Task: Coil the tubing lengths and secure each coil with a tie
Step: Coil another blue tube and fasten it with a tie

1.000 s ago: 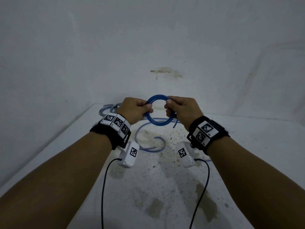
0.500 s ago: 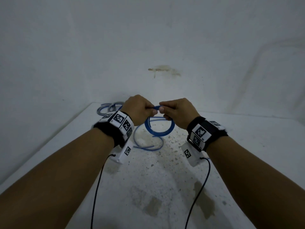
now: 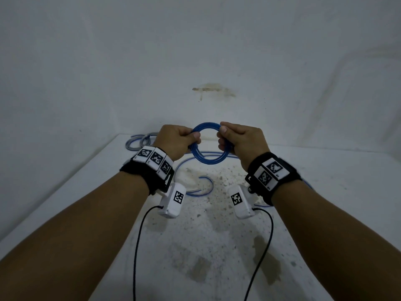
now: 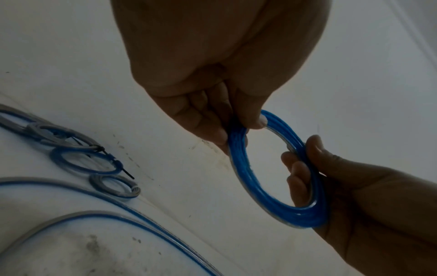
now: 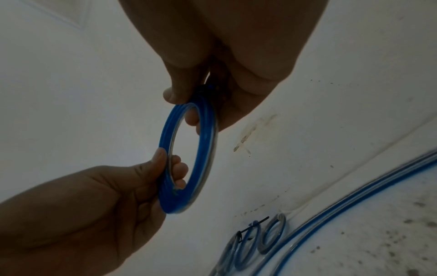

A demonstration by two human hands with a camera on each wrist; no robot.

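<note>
1. Fingers (image 4: 212, 130) of the left hand (image 3: 175, 141) are curled round the left side of the blue coil (image 3: 209, 144), thumb pinching on top. The right hand (image 3: 240, 140) is doing the same on the right side, so both hands are gripping it and it's held upright in the air above the counter (image 3: 325, 192), close to the back wall.
2. Progress, as far as I can judge: this coil looks wound into several tight turns, but I can't spot a tie on it. The loose tubing (image 3: 195, 168) trailing on the counter below runs behind the hands, so can't tell if it's part of this length or a separate one.
3. Some of the job looks done already. The finished coils (image 4: 78, 155) sit in the far left corner, and at least one has a black tie (image 4: 123, 170) sticking out.
4. So what's left, I reckon, is tying this coil and dealing with whatever loose length remains.
5. View differences: the head camera barely shows those corner coils, just grey-blue loops, no ties visible. The wrist cameras show the ties and the separate turns in the coil. Only the head view shows how both hands sit relative to the counter.
</note>
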